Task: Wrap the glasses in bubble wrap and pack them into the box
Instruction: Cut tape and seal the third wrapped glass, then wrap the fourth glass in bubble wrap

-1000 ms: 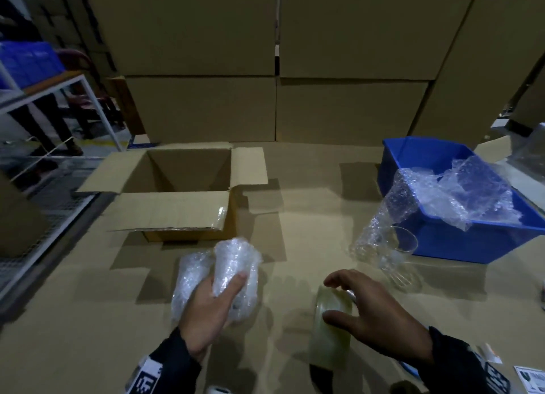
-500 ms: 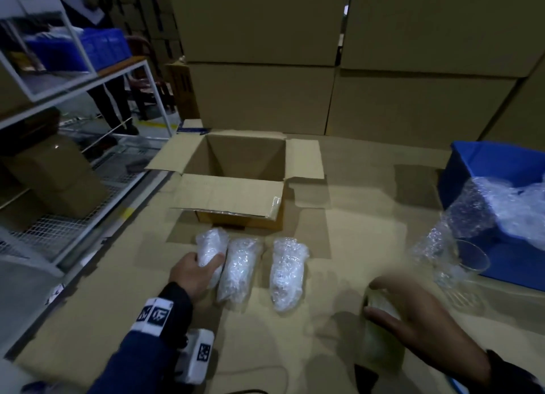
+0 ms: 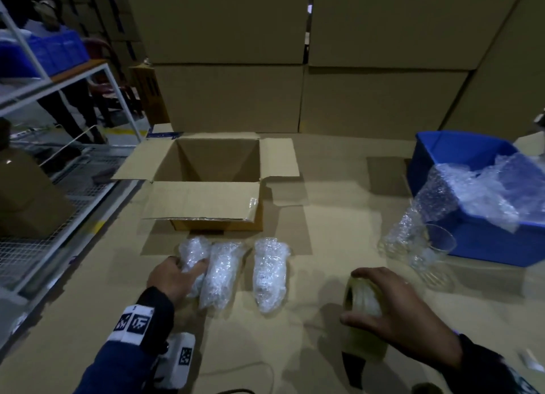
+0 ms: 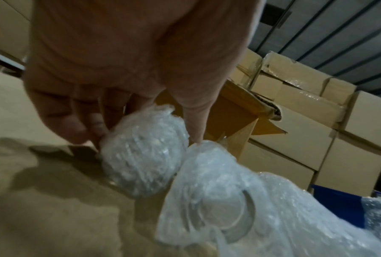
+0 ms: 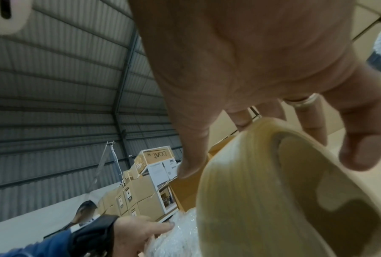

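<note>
Three bubble-wrapped glasses lie side by side on the cardboard-covered table, just in front of the open cardboard box. My left hand grips the leftmost wrapped glass, thumb on one side and fingers on the other; the left wrist view shows this hand round the bundle, which touches the middle wrapped glass. The third wrapped glass lies apart to the right. My right hand holds a roll of clear packing tape, seen close in the right wrist view as a yellowish tape roll.
Bare glasses stand at the right beside a blue bin with loose bubble wrap spilling over its rim. Large stacked cartons wall the back. A metal shelf rack runs along the table's left edge.
A second ago my left hand held a wrapped glass nearer the middle; now three lie in a row and it grips the leftmost. My right hand stays on the tape roll.
</note>
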The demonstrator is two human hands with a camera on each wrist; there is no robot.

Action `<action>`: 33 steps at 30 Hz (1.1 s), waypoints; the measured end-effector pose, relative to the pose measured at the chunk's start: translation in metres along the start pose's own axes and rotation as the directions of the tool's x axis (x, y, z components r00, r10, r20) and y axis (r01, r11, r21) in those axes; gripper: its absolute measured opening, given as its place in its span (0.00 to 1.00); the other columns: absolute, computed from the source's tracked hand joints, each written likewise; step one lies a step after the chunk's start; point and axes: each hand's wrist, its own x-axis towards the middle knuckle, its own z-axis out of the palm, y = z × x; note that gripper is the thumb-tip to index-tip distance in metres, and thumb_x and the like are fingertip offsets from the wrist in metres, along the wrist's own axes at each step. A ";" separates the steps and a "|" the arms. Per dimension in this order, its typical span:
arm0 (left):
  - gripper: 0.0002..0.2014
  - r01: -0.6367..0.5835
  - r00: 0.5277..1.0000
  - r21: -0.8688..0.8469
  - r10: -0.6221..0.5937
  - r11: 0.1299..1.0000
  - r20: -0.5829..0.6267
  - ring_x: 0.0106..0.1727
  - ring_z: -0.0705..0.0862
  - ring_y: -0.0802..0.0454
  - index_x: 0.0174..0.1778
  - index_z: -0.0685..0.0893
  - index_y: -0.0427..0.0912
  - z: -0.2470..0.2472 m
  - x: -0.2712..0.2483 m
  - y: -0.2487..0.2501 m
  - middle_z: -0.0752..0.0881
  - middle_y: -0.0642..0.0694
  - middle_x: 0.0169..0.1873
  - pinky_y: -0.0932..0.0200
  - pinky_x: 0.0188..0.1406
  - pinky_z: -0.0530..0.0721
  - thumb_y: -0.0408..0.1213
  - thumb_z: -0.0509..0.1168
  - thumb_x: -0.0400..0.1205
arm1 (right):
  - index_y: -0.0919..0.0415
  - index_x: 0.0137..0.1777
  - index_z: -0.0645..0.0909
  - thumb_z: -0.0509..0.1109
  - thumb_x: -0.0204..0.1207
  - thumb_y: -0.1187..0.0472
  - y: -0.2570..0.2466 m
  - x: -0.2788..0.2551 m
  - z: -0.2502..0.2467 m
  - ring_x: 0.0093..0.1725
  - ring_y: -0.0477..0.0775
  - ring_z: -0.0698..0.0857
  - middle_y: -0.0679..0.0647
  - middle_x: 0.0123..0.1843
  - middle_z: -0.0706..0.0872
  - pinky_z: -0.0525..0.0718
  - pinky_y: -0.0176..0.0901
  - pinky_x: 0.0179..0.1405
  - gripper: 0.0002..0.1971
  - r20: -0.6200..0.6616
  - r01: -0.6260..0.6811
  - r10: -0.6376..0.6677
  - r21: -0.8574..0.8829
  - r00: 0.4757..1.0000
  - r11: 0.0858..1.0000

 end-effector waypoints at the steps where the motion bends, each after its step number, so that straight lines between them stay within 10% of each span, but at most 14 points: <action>1: 0.22 -0.016 1.000 0.007 0.016 1.000 -0.007 0.46 0.83 0.45 0.49 0.79 0.43 -0.001 -0.001 -0.001 0.85 0.43 0.46 0.54 0.43 0.78 0.61 0.67 0.79 | 0.45 0.70 0.74 0.53 0.43 0.09 0.000 -0.001 0.000 0.65 0.46 0.76 0.41 0.63 0.77 0.70 0.39 0.66 0.58 0.009 -0.002 0.002 -0.025 1.000 1.000; 6: 0.25 -0.038 0.998 0.001 0.038 0.999 -0.056 0.42 0.83 0.43 0.49 0.82 0.39 -0.002 0.001 -0.001 0.85 0.41 0.42 0.54 0.40 0.76 0.61 0.68 0.77 | 0.46 0.81 0.56 0.57 0.34 0.10 0.006 -0.001 0.006 0.76 0.51 0.65 0.44 0.74 0.65 0.58 0.38 0.70 0.71 0.106 -0.007 0.024 -0.160 0.994 0.987; 12: 0.35 -0.001 0.997 0.007 0.001 1.000 -0.079 0.50 0.84 0.38 0.61 0.78 0.36 -0.006 -0.002 -0.001 0.86 0.36 0.54 0.46 0.50 0.83 0.63 0.72 0.73 | 0.48 0.82 0.52 0.67 0.42 0.21 0.013 0.003 0.019 0.73 0.56 0.67 0.45 0.71 0.63 0.67 0.48 0.72 0.65 0.053 -0.012 0.020 -0.137 0.998 0.991; 16: 0.39 -0.166 0.954 0.176 0.203 0.970 -0.223 0.53 0.82 0.38 0.62 0.79 0.34 -0.006 -0.033 0.028 0.84 0.34 0.56 0.42 0.55 0.82 0.67 0.71 0.71 | 0.46 0.82 0.52 0.63 0.44 0.20 0.016 0.007 0.015 0.65 0.57 0.69 0.48 0.67 0.65 0.71 0.49 0.69 0.63 0.036 0.015 -0.007 -0.215 0.999 0.976; 20: 0.29 -0.433 0.901 -0.065 0.430 0.899 -0.064 0.58 0.81 0.52 0.67 0.82 0.41 0.019 -0.084 0.078 0.84 0.48 0.59 0.55 0.56 0.77 0.53 0.74 0.74 | 0.39 0.80 0.56 0.68 0.48 0.22 0.026 0.011 0.011 0.59 0.55 0.70 0.48 0.59 0.67 0.73 0.49 0.67 0.57 0.022 0.062 -0.059 -0.194 0.998 0.979; 25: 0.25 -0.469 0.842 -0.266 0.518 0.842 0.152 0.50 0.88 0.64 0.52 0.87 0.52 0.060 -0.104 0.113 0.91 0.56 0.43 0.64 0.48 0.83 0.64 0.76 0.66 | 0.41 0.60 0.71 0.75 0.47 0.24 0.044 0.001 -0.004 0.53 0.50 0.76 0.46 0.52 0.74 0.77 0.45 0.59 0.42 -0.081 0.054 -0.051 0.029 0.995 0.998; 33: 0.15 -0.517 0.692 -0.269 0.582 0.812 0.428 0.38 0.90 0.53 0.64 0.79 0.63 0.138 -0.125 0.153 0.90 0.51 0.45 0.61 0.43 0.87 0.45 0.69 0.82 | 0.37 0.45 0.81 0.80 0.47 0.29 0.080 -0.027 -0.012 0.51 0.36 0.82 0.36 0.47 0.86 0.78 0.32 0.53 0.27 -0.293 0.065 0.026 0.297 0.956 0.953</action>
